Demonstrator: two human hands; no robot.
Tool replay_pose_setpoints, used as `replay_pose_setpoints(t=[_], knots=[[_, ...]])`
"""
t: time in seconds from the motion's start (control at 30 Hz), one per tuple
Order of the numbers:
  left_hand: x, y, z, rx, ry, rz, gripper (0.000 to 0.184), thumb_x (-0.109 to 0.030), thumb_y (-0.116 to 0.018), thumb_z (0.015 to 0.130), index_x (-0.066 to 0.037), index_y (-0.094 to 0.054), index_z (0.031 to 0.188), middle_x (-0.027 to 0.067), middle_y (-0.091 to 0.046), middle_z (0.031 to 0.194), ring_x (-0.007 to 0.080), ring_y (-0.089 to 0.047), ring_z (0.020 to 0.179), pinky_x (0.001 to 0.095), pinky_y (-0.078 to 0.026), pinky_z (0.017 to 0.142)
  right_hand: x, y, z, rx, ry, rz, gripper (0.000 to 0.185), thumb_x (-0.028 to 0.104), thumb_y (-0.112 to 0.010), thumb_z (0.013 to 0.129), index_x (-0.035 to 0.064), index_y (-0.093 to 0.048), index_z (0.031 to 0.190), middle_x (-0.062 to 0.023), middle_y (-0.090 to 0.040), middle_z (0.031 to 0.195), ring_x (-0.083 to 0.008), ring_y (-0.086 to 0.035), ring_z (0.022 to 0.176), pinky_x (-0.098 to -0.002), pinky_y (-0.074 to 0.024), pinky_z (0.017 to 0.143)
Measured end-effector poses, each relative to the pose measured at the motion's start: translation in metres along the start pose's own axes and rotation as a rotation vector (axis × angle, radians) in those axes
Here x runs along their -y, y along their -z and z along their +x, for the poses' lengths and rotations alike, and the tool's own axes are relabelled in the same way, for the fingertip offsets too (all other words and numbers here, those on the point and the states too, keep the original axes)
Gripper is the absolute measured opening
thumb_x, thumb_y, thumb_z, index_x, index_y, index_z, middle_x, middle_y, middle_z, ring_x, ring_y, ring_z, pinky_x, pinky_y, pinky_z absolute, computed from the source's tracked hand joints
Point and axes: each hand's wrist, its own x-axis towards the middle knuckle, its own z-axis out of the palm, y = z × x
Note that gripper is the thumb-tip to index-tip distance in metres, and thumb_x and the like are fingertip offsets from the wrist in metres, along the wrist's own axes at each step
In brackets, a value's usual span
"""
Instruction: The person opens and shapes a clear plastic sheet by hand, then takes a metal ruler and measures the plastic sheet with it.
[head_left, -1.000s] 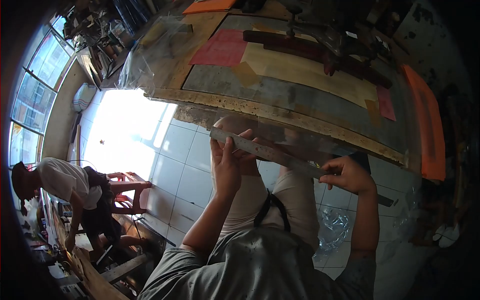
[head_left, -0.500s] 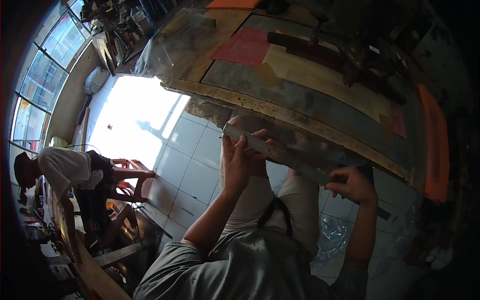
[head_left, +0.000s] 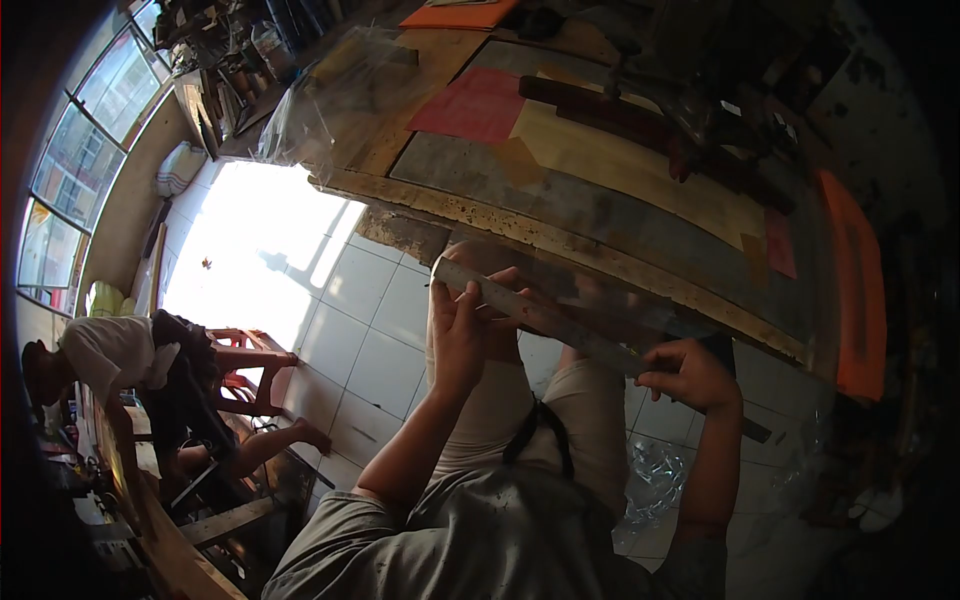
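Gripping flat metal strip (head_left: 568, 329) near one end with left hand (head_left: 460, 338) and farther along with right hand (head_left: 697, 375), held aslant between the two, with worktop (head_left: 570, 242) beyond; best steadied by light, even pressure, without twisting.

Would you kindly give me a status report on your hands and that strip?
Left hand and right hand gripping long grey strip. Strip slants above the thighs. Workbench edge just ahead; nothing seen obstructing.
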Motion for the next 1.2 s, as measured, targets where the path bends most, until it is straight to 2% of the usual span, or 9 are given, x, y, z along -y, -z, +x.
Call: replay_pose_setpoints(t=[0.23,0.33,0.47,0.57,0.73,0.83,1.2], knots=[[0.0,0.0,0.0,0.007,-0.01,0.019,0.051,-0.022,-0.036,0.11,-0.01,-0.016,0.155,0.0257,-0.06,0.132,0.0377,-0.069,0.109,0.0409,-0.063,0.082,-0.001,-0.001,-0.002,-0.007,0.034,0.053,0.017,0.009,-0.077,0.089,-0.0036,-0.07,0.097,-0.0073,-0.072,0.085,-0.0112,-0.066,0.069,-0.0277,-0.0522,0.067],[-0.001,-0.002,-0.002,0.008,-0.009,0.031,0.05,-0.022,-0.036,0.11,-0.01,-0.016,0.155,0.0256,-0.06,0.132,0.0378,-0.069,0.11,0.0423,-0.063,0.083,-0.012,0.001,0.0,-0.001,0.068,0.039,0.027,0.013,-0.079,0.086,-0.0041,-0.068,0.104,-0.0069,-0.072,0.084,-0.0113,-0.069,0.069,-0.0256,-0.0496,0.056],[-0.001,-0.006,-0.004,0.006,-0.008,0.009,0.049,-0.022,-0.035,0.11,-0.011,-0.017,0.154,0.0255,-0.06,0.131,0.0378,-0.069,0.11,0.044,-0.063,0.084,-0.014,0.002,-0.002,-0.007,0.072,0.035,0.023,0.013,-0.078,0.086,-0.0028,-0.069,0.101,-0.0058,-0.071,0.083,-0.0109,-0.068,0.07,-0.0255,-0.0488,0.056],[0.001,-0.007,-0.004,-0.01,-0.016,0.0,0.045,-0.021,-0.036,0.111,-0.012,-0.018,0.151,0.0243,-0.064,0.128,0.0317,-0.072,0.103,0.035,-0.063,0.079,-0.012,0.002,-0.005,-0.024,0.066,0.022,0.02,0.013,-0.078,0.086,-0.0012,-0.071,0.099,-0.0047,-0.071,0.082,-0.0101,-0.067,0.069,-0.0254,-0.0481,0.055],[0.002,-0.01,-0.005,-0.011,0.004,-0.021,0.045,-0.021,-0.036,0.111,-0.012,-0.019,0.152,0.0248,-0.064,0.128,0.0319,-0.072,0.105,0.0343,-0.063,0.078,-0.014,0.005,-0.008,-0.029,0.062,-0.011,0.016,0.013,-0.076,0.087,0.0005,-0.072,0.097,-0.0035,-0.071,0.082,-0.0091,-0.066,0.068,-0.0253,-0.0471,0.054],[0.006,-0.011,-0.006,-0.012,0.018,-0.029,0.046,-0.021,-0.037,0.111,-0.013,-0.019,0.152,0.0248,-0.064,0.129,0.0322,-0.072,0.105,0.0352,-0.063,0.078,-0.01,0.006,-0.011,-0.015,0.025,-0.023,0.022,0.01,-0.078,0.089,-0.0051,-0.069,0.103,-0.0078,-0.072,0.086,-0.0115,-0.067,0.069,-0.0279,-0.0526,0.067],[0.012,-0.015,-0.007,0.036,0.044,-0.085,0.046,-0.023,-0.039,0.11,-0.016,-0.02,0.152,0.0268,-0.063,0.127,0.0386,-0.07,0.107,0.0438,-0.063,0.082,-0.027,0.003,-0.031,-0.087,0.074,0.011,0.023,0.008,-0.077,0.089,-0.0055,-0.07,0.106,-0.0067,-0.073,0.085,-0.0108,-0.067,0.069,-0.0275,-0.053,0.066]])
